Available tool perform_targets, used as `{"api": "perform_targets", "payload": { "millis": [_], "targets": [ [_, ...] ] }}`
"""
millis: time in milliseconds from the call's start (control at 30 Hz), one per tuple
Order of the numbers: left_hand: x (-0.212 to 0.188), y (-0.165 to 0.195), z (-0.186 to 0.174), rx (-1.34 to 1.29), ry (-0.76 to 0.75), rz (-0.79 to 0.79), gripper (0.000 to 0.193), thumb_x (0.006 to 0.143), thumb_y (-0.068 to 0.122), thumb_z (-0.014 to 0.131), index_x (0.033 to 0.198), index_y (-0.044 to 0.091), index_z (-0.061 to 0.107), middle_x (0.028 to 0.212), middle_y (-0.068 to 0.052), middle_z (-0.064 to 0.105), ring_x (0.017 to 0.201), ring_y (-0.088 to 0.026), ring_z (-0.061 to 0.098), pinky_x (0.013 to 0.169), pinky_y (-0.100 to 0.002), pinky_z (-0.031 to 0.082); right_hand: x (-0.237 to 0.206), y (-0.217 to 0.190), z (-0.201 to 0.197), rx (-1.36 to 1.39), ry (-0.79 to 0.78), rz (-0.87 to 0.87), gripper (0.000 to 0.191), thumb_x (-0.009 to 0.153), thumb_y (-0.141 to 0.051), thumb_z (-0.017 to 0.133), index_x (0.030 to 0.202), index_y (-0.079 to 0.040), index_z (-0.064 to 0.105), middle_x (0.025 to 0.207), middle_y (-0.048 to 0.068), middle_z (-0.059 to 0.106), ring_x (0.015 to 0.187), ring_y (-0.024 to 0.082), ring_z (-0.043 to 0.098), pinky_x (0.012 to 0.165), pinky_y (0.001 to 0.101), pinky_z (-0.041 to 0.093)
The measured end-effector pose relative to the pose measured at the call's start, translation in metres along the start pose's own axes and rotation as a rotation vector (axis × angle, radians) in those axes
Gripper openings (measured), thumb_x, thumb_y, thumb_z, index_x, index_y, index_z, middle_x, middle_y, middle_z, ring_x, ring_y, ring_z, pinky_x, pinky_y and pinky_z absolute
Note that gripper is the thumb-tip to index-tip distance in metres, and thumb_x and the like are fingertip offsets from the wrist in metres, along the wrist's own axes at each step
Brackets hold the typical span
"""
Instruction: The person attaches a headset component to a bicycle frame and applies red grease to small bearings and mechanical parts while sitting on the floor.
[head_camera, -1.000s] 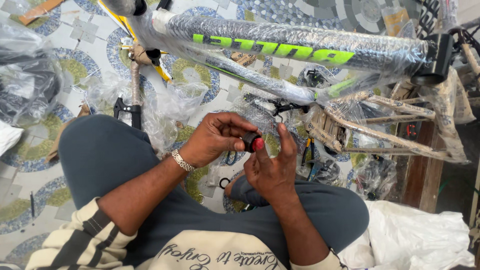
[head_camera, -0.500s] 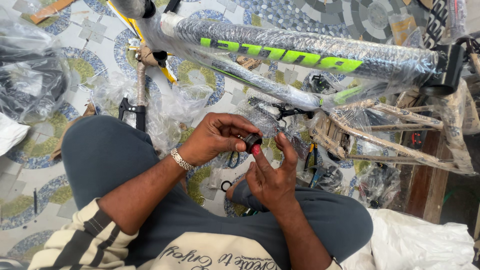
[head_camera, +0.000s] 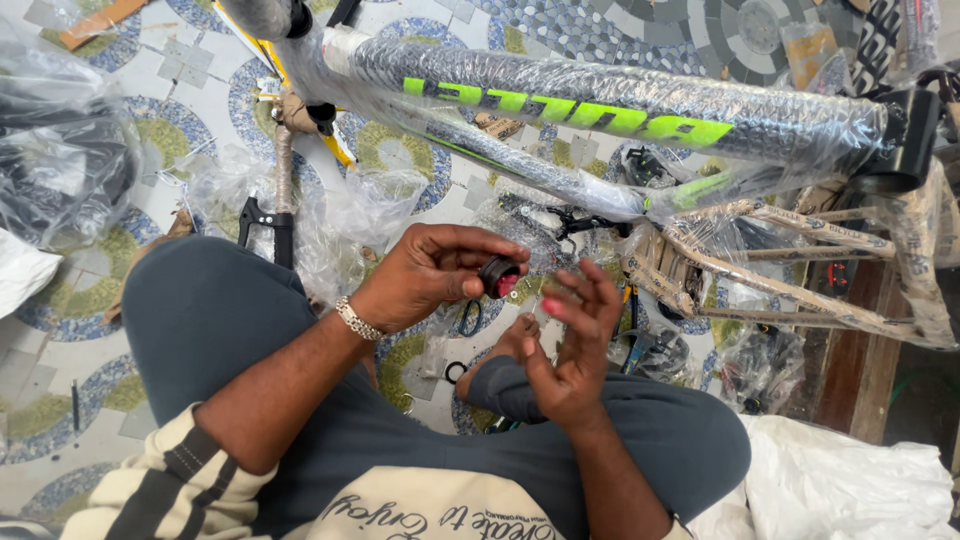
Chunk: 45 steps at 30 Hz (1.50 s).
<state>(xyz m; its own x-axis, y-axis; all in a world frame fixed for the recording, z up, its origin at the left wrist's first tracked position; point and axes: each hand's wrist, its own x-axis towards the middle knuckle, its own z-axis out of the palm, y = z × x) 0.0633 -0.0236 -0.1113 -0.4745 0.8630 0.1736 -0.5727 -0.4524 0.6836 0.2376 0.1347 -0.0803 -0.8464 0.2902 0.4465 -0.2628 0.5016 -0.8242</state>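
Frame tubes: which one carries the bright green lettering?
The thick upper tube, plastic-wrapped and running across the top of the view. The thinner tube slanting beneath it is dark with only a slim green stripe, no lettering.

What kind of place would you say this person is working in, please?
Probably a bicycle assembly or repair spot on a patterned mosaic tile floor: a plastic-wrapped black and green bicycle frame, loose bagged parts, and a small black ring-shaped part in the left hand.

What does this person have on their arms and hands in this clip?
Both forearms are bare. The left hand has a silver-coloured link bracelet at the wrist. The right hand wears nothing visible, no gloves or rings. A cream sleeve with dark stripes covers the left upper arm.
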Motion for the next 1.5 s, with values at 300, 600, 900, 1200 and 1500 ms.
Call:
{"api": "perform_targets", "payload": {
  "millis": [300, 600, 900, 1200, 1500],
  "targets": [
    [-0.006, -0.013, 0.004, -0.024, -0.018, -0.114, 0.055, 0.088, 0.02, 0.084, 0.136, 0.002, 0.067, 0.129, -0.012, 0.072, 0.123, -0.019, 0.068, 0.105, -0.035, 0.058, 0.012, 0.004, -0.01, -0.278, -0.113, -0.233, 0.049, 0.088, -0.006, 0.071, 0.133, -0.022, 0.06, 0.157, 0.015, 0.027, 0.148, 0.037, 0.04, 0.121, 0.0505, 0.047],
    [-0.006, -0.006, 0.002, 0.026, 0.003, -0.144, 0.052, 0.09, 0.02, 0.083, 0.135, -0.002, 0.067, 0.126, -0.012, 0.073, 0.116, -0.019, 0.069, 0.103, -0.034, 0.058, 0.006, 0.008, -0.006, -0.087, -0.108, -0.106, 0.05, 0.092, -0.009, 0.068, 0.138, -0.026, 0.058, 0.164, 0.014, 0.024, 0.154, 0.036, 0.039, 0.122, 0.0492, 0.045],
    [-0.006, -0.016, 0.003, 0.108, 0.033, -0.118, 0.052, 0.093, 0.027, 0.08, 0.135, 0.0, 0.067, 0.12, -0.008, 0.073, 0.111, -0.014, 0.068, 0.099, -0.031, 0.057, -0.013, 0.01, 0.016, 0.157, -0.231, 0.003, 0.097, 0.091, -0.088, 0.038, 0.174, -0.043, 0.017, 0.179, 0.012, -0.008, 0.166, 0.035, -0.001, 0.134, 0.057, 0.012],
    [0.0, -0.017, 0.007, 0.03, 0.074, -0.079, 0.053, 0.092, 0.03, 0.08, 0.134, 0.001, 0.067, 0.123, -0.008, 0.074, 0.116, -0.015, 0.069, 0.103, -0.032, 0.058, -0.025, 0.035, 0.019, 0.217, -0.295, 0.05, 0.109, 0.082, -0.099, 0.023, 0.173, -0.039, 0.02, 0.18, 0.015, -0.011, 0.166, 0.036, -0.009, 0.133, 0.0585, 0.007],
    [0.003, 0.002, 0.002, 0.27, 0.095, -0.076, 0.048, 0.093, 0.025, 0.078, 0.135, 0.003, 0.069, 0.119, -0.007, 0.076, 0.107, -0.01, 0.069, 0.093, -0.028, 0.058, 0.007, 0.004, -0.01, -0.11, -0.146, 0.036, 0.048, 0.098, -0.032, 0.071, 0.142, -0.025, 0.054, 0.174, 0.015, 0.013, 0.165, 0.04, 0.019, 0.134, 0.056, 0.028]
  ]
}}
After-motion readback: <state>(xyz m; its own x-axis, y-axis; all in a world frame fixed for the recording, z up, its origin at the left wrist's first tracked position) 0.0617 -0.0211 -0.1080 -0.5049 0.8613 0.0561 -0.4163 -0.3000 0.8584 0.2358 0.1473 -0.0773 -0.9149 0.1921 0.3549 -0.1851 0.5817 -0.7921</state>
